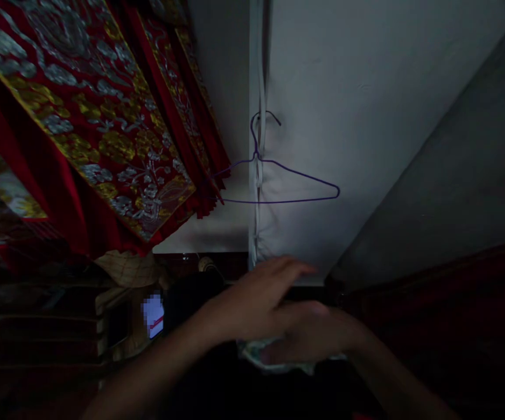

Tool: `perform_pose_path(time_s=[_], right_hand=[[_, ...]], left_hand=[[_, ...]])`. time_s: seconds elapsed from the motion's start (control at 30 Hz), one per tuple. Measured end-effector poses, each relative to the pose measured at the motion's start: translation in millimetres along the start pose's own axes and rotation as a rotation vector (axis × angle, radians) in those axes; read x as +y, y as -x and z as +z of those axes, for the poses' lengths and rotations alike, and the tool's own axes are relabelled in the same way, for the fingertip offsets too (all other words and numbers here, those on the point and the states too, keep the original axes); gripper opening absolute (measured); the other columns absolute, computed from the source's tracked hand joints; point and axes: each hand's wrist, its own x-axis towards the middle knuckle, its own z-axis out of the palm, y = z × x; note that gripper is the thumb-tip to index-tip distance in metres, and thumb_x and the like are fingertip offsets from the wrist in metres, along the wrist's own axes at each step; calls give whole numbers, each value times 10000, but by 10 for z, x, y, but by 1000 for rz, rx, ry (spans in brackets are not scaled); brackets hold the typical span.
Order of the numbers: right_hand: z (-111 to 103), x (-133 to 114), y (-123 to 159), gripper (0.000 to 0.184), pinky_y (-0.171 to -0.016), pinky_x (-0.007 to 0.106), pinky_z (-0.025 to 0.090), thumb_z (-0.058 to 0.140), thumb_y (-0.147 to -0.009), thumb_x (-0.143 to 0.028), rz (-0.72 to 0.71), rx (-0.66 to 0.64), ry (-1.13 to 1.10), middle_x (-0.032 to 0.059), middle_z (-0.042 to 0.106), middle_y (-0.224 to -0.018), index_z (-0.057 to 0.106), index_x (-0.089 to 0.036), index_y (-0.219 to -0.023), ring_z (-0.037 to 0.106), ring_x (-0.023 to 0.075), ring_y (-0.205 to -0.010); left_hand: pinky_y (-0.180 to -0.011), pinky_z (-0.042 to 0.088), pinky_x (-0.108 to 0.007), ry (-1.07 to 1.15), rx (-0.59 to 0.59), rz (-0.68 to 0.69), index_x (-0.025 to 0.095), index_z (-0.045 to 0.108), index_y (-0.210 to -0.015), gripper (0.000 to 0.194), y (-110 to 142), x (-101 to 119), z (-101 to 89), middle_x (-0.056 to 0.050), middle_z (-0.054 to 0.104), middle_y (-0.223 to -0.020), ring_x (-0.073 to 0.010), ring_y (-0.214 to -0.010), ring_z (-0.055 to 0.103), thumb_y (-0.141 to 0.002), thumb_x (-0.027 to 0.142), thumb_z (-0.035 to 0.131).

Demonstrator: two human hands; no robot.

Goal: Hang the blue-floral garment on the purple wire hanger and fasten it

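In the dim middle of the view, my left hand point(261, 297) reaches in from the left, its fingers stretched to the right and apart. It crosses just above my right hand point(311, 335), which comes in from the lower right. A pale, greenish patterned cloth point(256, 357) is bunched under my right hand, whose fingers seem closed on it; blur and darkness hide part of the grip. Above both hands a thin purple wire clothes hanger point(296, 171) hangs bare from a pale cord point(262, 64) by its hook.
A red cloth with gold and silver embroidery point(116, 134) hangs at upper left, overlapping the hanger's left end. Below it stand wooden furniture point(104, 306) and a lit phone screen point(153, 318). A pale wall point(344, 87) rises behind; dark red fabric point(453, 291) lies at right.
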Motion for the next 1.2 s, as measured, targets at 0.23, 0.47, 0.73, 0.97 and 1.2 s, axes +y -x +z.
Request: perform_pose_path(time_s=[0.23,0.47,0.73,0.97,1.2], right_hand=[[-598,-629,-357,325,-557,200,388,525,-673,-93,-300,-115,345,-20,687,-698,775,-203,-849,572,116,-595],[-815,-467,-1169,227,-558,241,415,611,-667,-317,-424,679,-233,-16,606,-697,627,-233,-876,526,143,-575],[-770,61,-1676,235,-730,261,434,513,-819,-376,-273,326,240,6,635,-686,653,-197,-757,567,176,-742],[-1127,199,-1389,178,-546,248,281,543,-703,-270,-241,458,460,-25,467,-516,610,-176,-567,454,139,-566],[-1014,139,-1068,140,-554,240,332,507,-659,-259,-296,446,321,-18,525,-573,605,-176,-602,493,142,-597]], left_hand=[[-583,426,-260,-69,-152,-347,141,687,-842,596,492,-813,71,-43,663,-718,-159,-613,572,-982,645,401],[-777,452,-320,-584,255,-420,164,711,-979,341,591,-706,-588,-97,718,-828,-247,-794,660,-994,404,469],[-753,468,-250,-111,304,-260,156,657,-976,298,766,-377,-483,-30,672,-879,-177,-815,595,-987,402,487],[-804,505,-330,-400,-85,-624,178,681,-807,252,706,-664,-805,-93,733,-885,-249,-848,681,-892,298,476],[-965,487,-353,-541,429,-319,139,633,-1096,316,300,-573,-1090,-114,704,-1135,-238,-1034,657,-901,244,407]])
